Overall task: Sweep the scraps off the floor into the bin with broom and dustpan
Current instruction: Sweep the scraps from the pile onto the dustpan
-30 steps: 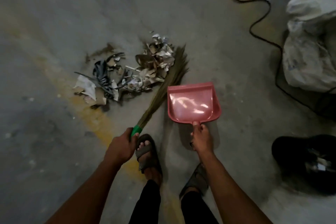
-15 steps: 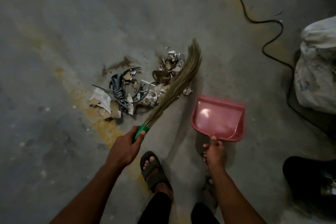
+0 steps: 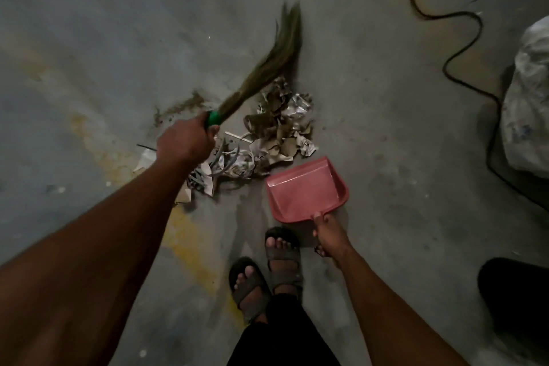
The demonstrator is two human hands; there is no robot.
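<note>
The left hand point(image 3: 185, 141) is clamped on the green-collared grass broom point(image 3: 269, 64), whose blurred bristles reach past the far side of the crumpled paper and foil scraps point(image 3: 274, 134) on the grey concrete floor point(image 3: 89, 38). The right hand point(image 3: 328, 232) grips the handle of the pink plastic dustpan point(image 3: 306, 190), which sits just beside the scraps, its mouth toward them.

Workshop: stained concrete floor point(image 3: 371, 98), trailing cable point(image 3: 463, 18)
</note>
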